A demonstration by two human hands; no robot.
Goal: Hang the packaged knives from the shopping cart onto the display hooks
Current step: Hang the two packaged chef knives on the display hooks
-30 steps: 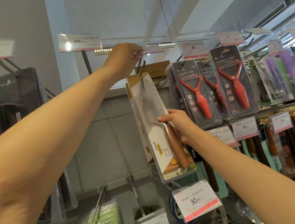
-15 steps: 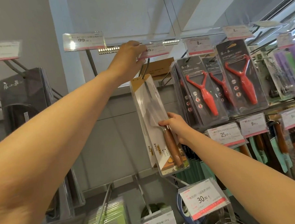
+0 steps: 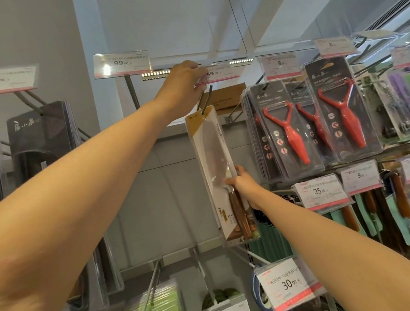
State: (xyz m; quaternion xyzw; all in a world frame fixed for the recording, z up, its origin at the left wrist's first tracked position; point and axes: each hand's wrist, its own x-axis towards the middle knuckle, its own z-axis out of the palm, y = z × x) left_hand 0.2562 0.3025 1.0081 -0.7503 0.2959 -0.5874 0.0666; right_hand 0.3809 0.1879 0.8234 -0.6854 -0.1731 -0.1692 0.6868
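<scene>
Fingers [image 3: 228, 181] of the right hand [image 3: 243, 185] curl around the packaged knife's [image 3: 219, 174] edge near its wooden handle. Its top hangs on the display hook [image 3: 206, 100], just below the left hand [image 3: 184, 82] pinching the 49 price tag [image 3: 219, 74].

Head cam, tilted up, close to display hooks [image 3: 205, 100] w/ ceiling above

A grey wall [image 3: 27, 34] meets a white ceiling [image 3: 174, 14] with beams, strip lights [image 3: 156, 73] and an air vent [image 3: 392, 10] at right.
</scene>
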